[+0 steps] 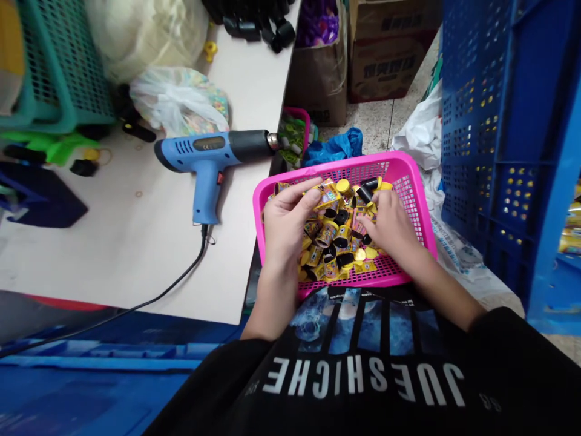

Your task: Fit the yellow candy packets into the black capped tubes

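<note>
At your right stands a tall blue crate (pixel 508 121) and at your left a white table (pixel 136 242) with a blue heat gun (pixel 209 154) lying on it. Between them, on your lap against the table edge, sits the pink basket (pixel 408 175), heaped with small yellow bottles (pixel 338 242). Your left hand (pixel 285 224) curls fingers and thumb round one at the heap's top, while your right hand (pixel 390 227) rests bent-fingered in the heap; whether it grips anything, you cannot tell.

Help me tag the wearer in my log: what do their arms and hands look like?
The left hand and right hand are bare, no gloves, rings or watch visible. Forearms are uncovered. The black T-shirt has white block lettering and bluish picture panels.
</note>
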A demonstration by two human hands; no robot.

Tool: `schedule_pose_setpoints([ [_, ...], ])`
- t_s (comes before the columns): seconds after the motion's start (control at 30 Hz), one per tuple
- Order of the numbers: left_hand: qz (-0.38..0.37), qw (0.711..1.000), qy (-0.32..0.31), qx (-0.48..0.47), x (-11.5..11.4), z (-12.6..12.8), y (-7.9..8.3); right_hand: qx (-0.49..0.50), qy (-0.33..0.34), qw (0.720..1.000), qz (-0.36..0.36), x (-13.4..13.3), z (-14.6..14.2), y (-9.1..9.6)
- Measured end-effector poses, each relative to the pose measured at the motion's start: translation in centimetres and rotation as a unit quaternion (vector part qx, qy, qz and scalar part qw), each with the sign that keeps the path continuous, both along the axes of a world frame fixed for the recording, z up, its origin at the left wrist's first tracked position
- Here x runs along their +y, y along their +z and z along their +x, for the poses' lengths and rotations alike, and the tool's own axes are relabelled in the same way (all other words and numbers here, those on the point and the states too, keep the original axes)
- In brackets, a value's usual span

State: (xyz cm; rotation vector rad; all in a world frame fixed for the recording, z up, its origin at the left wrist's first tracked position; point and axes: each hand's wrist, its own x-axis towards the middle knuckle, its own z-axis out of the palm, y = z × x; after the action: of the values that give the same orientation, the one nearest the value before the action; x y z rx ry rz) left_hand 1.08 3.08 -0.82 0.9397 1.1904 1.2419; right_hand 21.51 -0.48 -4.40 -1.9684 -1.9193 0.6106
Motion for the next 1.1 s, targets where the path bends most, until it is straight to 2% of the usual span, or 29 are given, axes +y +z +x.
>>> schedule_pose_setpoints([
  [0.2, -0.037, 0.998, -0.021, -0.036, -0.1, 0.0, -0.4, -0.057, 0.001, 0.998, -0.009, 3.3, 0.8, -1.3],
  [0.3, -0.051, 0.997, -0.027, -0.056, -0.1, -0.3, -0.8, -0.027, 0.019, 0.999, 0.006, 3.8, 1.7, -1.8],
  [0.33, -0.053, 0.996, -0.029, -0.060, -0.2, -0.4, -1.0, 0.009, 0.019, 1.000, 0.023, 3.8, 1.9, -1.6],
  [0.4, -0.054, 0.996, -0.038, -0.067, -0.3, -0.6, -1.3, 0.147, 0.016, 0.987, 0.056, 3.5, 2.0, -0.8],
  [0.5, -0.055, 0.994, -0.059, -0.073, -0.4, -0.8, -1.7, 0.396, 0.006, 0.917, 0.049, 2.7, 1.8, 1.3],
  [0.57, -0.055, 0.993, -0.069, -0.074, -0.4, -0.8, -1.8, 0.476, 0.011, 0.879, 0.024, 2.2, 1.6, 2.5],
  [0.67, -0.055, 0.992, -0.079, -0.078, -0.5, -0.6, -1.7, 0.491, 0.037, 0.871, 0.000, 1.8, 1.6, 3.3],
  [0.83, -0.061, 0.991, -0.097, -0.064, -0.8, -0.1, -1.1, 0.437, 0.077, 0.896, 0.031, 1.9, 2.5, 2.9],
  [1.0, -0.033, 0.991, -0.122, -0.039, -0.9, 0.5, -0.5, 0.498, 0.057, 0.865, -0.021, 1.9, 2.6, 2.6],
  [1.1, 0.005, 0.994, -0.111, -0.017, -0.7, 1.0, -0.3, 0.487, 0.047, 0.872, -0.022, 1.8, 2.5, 2.2],
])
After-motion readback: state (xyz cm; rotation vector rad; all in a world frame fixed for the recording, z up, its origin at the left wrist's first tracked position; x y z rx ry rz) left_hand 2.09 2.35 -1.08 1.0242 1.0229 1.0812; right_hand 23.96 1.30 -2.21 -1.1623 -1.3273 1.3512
